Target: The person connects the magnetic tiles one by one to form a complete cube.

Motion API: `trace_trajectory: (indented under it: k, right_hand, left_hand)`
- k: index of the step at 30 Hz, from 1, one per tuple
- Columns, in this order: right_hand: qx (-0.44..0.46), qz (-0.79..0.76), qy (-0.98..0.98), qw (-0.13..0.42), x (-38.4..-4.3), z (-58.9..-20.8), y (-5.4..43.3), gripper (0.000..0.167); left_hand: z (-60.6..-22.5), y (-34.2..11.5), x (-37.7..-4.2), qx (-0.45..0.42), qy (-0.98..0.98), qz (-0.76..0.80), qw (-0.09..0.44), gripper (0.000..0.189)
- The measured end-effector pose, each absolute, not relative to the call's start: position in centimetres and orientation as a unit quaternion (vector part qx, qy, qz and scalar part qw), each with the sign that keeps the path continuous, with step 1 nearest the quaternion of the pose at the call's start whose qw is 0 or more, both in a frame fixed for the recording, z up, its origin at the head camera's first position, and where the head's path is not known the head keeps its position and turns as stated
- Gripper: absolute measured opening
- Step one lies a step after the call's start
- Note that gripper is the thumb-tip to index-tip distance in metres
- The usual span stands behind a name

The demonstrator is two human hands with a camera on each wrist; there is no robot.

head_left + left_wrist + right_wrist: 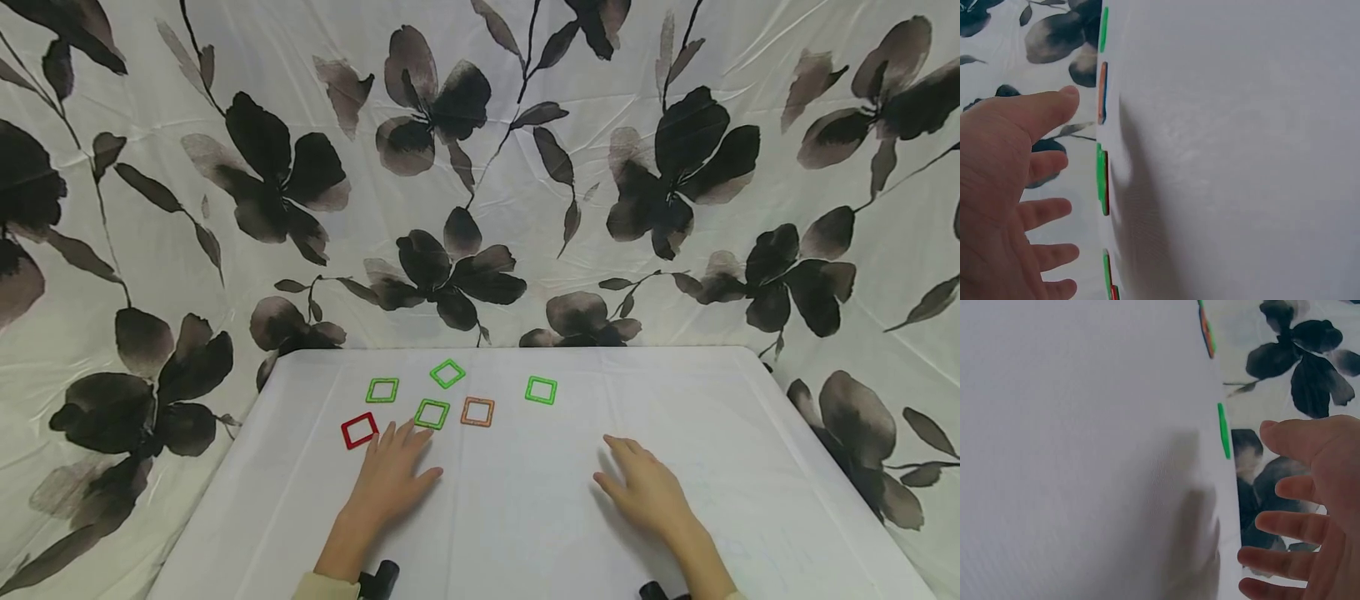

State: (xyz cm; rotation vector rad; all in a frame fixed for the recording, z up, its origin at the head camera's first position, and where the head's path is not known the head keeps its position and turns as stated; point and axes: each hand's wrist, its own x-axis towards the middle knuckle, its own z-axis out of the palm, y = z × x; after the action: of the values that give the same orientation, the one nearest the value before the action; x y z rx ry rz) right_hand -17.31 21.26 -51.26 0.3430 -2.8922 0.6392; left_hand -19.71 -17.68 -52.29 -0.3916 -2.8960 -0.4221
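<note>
My left hand [393, 475] hovers over the white table with its fingers spread, holding nothing. Its fingertips are close to a red square frame [346, 437] and a green square frame [437, 402]; whether they touch cannot be told. Beside that green one lies an orange square frame [492, 413]. Farther back are a green frame [383, 380] and another turned like a diamond [439, 367]. My right hand [648, 487], also empty with loosely extended fingers, is nearest to a lone green frame [554, 392]. Both wrist views show the frames edge-on.
The white table [570, 533] has its far edge against a hanging cloth [555, 300] with dark flowers. Dark wrist-worn devices show at the bottom, one of them a black cylinder [386, 577] by the left wrist. Shadows of the hands fall on the tabletop.
</note>
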Motion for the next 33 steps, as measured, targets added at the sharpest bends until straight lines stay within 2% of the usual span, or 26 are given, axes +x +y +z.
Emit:
trace_trajectory:
  k: [12,14,22,33]
  right_hand:
    - [0.120,0.253,-0.959,0.037,-17.1,-51.6,19.5,0.050]
    - [0.119,0.256,-0.959,0.033,-17.1,-51.6,19.3,0.049]
    - [0.123,0.275,-0.953,0.020,-17.1,-51.4,18.7,0.047]
    - [0.126,0.277,-0.952,0.022,-16.9,-51.8,18.8,0.043]
  left_hand:
    - [-51.7,-18.3,-22.2,-0.117,-0.974,-0.170,0.096,0.049]
    - [-51.7,-18.4,-23.0,-0.118,-0.973,-0.179,0.090,0.051]
    - [-51.7,-18.7,-26.3,-0.102,-0.965,-0.242,0.014,0.061]
    - [-53.3,-19.5,-27.9,-0.081,-0.951,-0.296,0.019,0.072]
